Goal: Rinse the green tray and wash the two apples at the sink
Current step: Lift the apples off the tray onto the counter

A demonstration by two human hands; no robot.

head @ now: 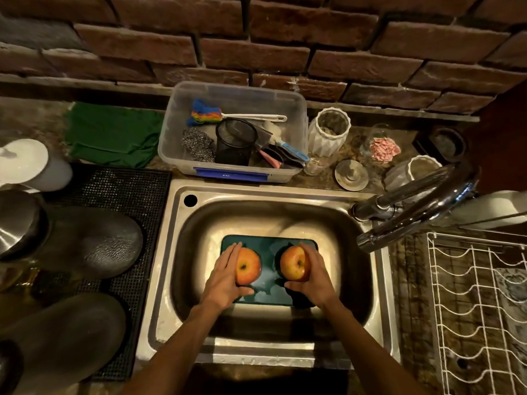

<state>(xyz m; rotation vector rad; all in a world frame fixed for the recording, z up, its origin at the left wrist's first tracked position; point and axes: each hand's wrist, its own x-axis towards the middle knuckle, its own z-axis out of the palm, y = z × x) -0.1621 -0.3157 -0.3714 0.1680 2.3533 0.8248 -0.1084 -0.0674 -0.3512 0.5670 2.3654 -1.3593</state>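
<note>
Two apples (247,266) (293,263) on the tray (269,286), one against each hand (225,276) (315,276).

I'm looking at a home kitchen: steel sink (379,280) around my fingers, tap (422,206) to their right, scrubber tub (171,143) beyond them, brick wall (256,38) behind.

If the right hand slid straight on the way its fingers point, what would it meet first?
Probably the far rim of the green tray, then the back wall of the sink. The right hand, cupped round its apple, points up-frame; depth is unclear.
</note>
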